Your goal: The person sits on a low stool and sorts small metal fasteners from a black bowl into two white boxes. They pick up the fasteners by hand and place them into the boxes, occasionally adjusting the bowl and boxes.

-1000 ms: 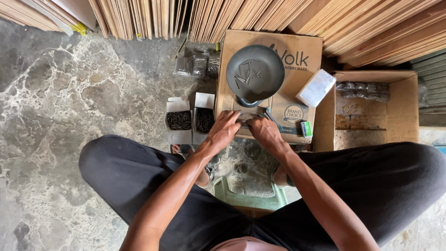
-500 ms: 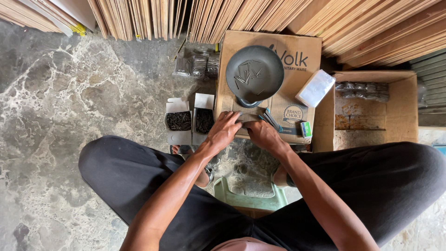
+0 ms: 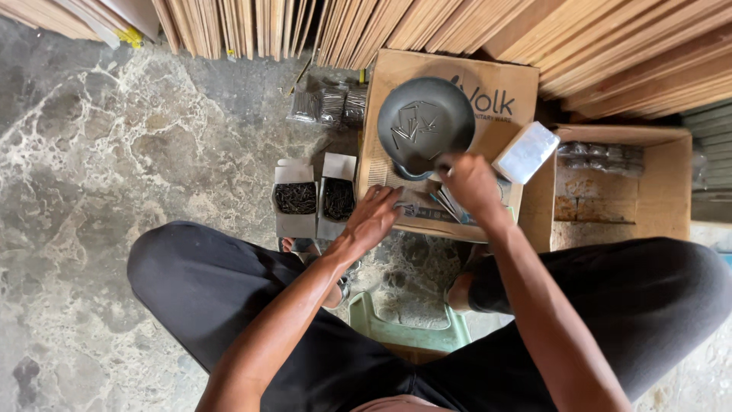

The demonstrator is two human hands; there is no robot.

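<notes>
A round grey bowl with several loose nails in it sits on a closed cardboard box. My right hand is at the bowl's near right rim. Its back faces me and its fingers are curled under, so what it holds is hidden. My left hand lies flat on the front of the box with fingers apart. Its fingertips touch a small pile of dark nails and a tool. A white rectangular block lies just right of the bowl.
Two small open boxes of dark nails stand on the stone floor, left of the cardboard box. Clear bags of nails lie behind them. An open carton is at right, stacked planks are behind, and a green stool sits under me.
My hands were together at the box's front edge. The right hand has now lifted away to the bowl's rim, while the left has stayed low on the box.
</notes>
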